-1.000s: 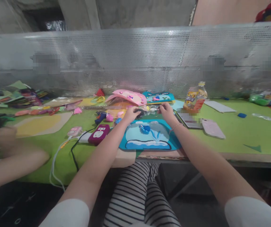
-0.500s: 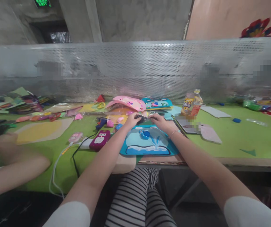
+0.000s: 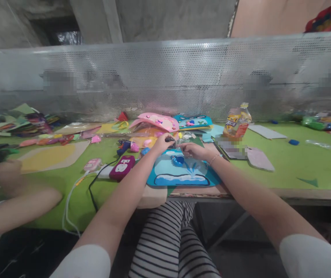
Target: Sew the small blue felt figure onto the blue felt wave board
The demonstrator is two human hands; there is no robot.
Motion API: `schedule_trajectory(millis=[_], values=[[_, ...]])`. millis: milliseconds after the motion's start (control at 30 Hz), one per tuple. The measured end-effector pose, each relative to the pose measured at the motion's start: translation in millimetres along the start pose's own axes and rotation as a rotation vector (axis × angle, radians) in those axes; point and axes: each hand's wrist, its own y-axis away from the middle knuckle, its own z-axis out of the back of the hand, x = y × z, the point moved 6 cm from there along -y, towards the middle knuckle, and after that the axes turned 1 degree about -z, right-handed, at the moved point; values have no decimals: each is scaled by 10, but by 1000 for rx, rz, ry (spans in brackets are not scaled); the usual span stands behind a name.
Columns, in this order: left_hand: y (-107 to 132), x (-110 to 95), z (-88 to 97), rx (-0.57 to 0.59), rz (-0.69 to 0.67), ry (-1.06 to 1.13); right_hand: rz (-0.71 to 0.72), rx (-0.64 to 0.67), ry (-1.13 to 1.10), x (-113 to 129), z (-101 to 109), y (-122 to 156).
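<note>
Pinching a small dark lump (image 3: 170, 143) in the left hand (image 3: 162, 144), with fingers drawn in around it. Partly covered by those fingers, so can't identify it. Located near the far edge of a blue painted panel (image 3: 171, 173). Held just beside: right hand (image 3: 193, 150), with fingers bent in toward the lump; cannot tell this grip's opening or contents. Lying on the panel just below the right fingers: a blue figure (image 3: 178, 160).

Standing upright at right of centre on the green surface (image 3: 293, 166): a capped bottle (image 3: 245, 114). Pressed close to it: a yellow printed wrapper (image 3: 230, 122); can't tell whether in front of or around the bottle. Unreadable contents in both. Lying farther right: shiny see-through bags (image 3: 316, 123) with green, blue and red pieces inside, too blurred to count, running to the right edge.

Piled at far left: paper strips and a purple packet (image 3: 39, 121), contents not visible. Blurred and cut off by the left edge: another person's arm (image 3: 29, 200). Masked by a pixelated patch: much of a dark-edged flat slab (image 3: 228, 148), next to a pale pink slab (image 3: 259, 158).
</note>
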Motion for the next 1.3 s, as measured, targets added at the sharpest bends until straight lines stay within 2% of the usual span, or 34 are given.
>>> schedule_trajectory(millis=[67,167,333,467,533,667,833,1000,1067,1167,1233,1300], values=[[1,14,2,-10,15,16,-40,42,-24,-25,-53,13],[15,31,-8,-44,61,53,-26,-14,-10,-3,-51,-11],[4,66,13,-109,144,45,173,-254,-23,197,219,-46],[-50,185,200,-244,192,-74,288,-504,-39,232,535,-7],[-61,269,271,-292,229,-125,295,-572,-24,176,615,-18],[-56,357,278,-314,261,-198,276,-598,-9,58,637,-97],[-76,267,271,-324,197,-301,261,-557,-11,16,597,-139],[-87,180,229,-265,151,-374,248,-569,34,7,606,-111],[-72,150,169,-211,122,-398,232,-599,95,16,622,-90],[-26,96,30,-72,39,-513,188,-634,235,51,605,-53],[20,64,-67,32,-30,-628,169,-586,304,84,527,-46],[65,43,-147,126,-95,-745,181,-458,330,120,392,-61]])
